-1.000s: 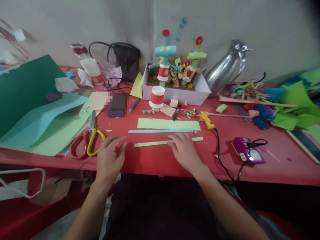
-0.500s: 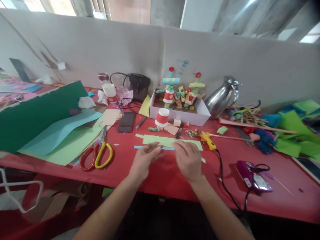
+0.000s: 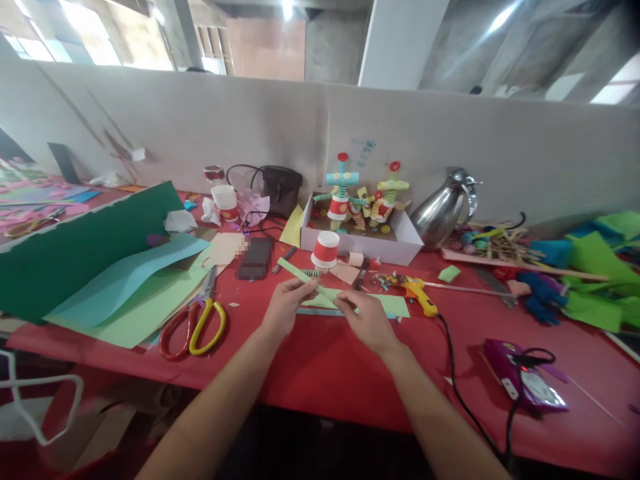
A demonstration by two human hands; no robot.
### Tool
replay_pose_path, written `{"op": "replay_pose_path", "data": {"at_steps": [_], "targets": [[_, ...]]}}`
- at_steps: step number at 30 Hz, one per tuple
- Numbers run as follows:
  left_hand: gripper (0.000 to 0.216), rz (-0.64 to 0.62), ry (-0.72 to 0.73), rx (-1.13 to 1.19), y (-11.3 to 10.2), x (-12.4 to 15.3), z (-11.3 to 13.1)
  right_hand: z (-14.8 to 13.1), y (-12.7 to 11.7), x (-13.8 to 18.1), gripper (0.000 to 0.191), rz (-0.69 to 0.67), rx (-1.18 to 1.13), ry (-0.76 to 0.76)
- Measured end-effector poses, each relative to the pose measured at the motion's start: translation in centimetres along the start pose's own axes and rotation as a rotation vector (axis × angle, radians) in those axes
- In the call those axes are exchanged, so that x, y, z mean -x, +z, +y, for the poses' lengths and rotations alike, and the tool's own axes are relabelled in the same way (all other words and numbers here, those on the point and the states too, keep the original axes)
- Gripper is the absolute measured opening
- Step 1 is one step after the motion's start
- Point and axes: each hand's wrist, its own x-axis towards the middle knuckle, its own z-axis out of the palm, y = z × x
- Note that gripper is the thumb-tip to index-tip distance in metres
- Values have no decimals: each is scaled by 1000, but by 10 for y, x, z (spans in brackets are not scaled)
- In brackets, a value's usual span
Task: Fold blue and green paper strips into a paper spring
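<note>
Both my hands hold a thin light green paper strip (image 3: 300,274) lifted above the red table (image 3: 320,360). My left hand (image 3: 287,307) pinches the strip near its middle, and my right hand (image 3: 365,320) pinches its lower right end. The strip slants up to the left. Under my hands lie a wider light green paper sheet (image 3: 393,305) and a blue paper strip (image 3: 310,311). Just beyond stand a red and white paper cup (image 3: 325,249) and a small green paper spring (image 3: 311,273).
Red and yellow scissors (image 3: 193,323) lie to the left beside green and blue paper sheets (image 3: 115,287). A yellow glue gun (image 3: 417,293) with its black cord lies to the right. A white box (image 3: 360,243) with paper robots, a metal jug (image 3: 443,210) and a purple device (image 3: 525,380) are also here.
My hands came together and lifted the thin green strip off the table. The camera tilted up, showing more of the wall and ceiling.
</note>
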Motion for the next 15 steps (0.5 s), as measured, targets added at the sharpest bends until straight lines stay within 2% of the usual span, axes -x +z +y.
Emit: {"op": "replay_pose_path", "data": {"at_steps": [3, 8, 11, 15], "targets": [[22, 66, 16, 25, -9, -4, 6, 0, -4, 2, 18, -15, -50, 31], [25, 183, 60, 193, -23, -15, 17, 5, -10, 2, 18, -12, -75, 73], [26, 212, 43, 187, -24, -16, 20, 6, -10, 3, 17, -23, -86, 82], [21, 209, 120, 172, -21, -14, 20, 3, -9, 3, 17, -41, -101, 66]]}}
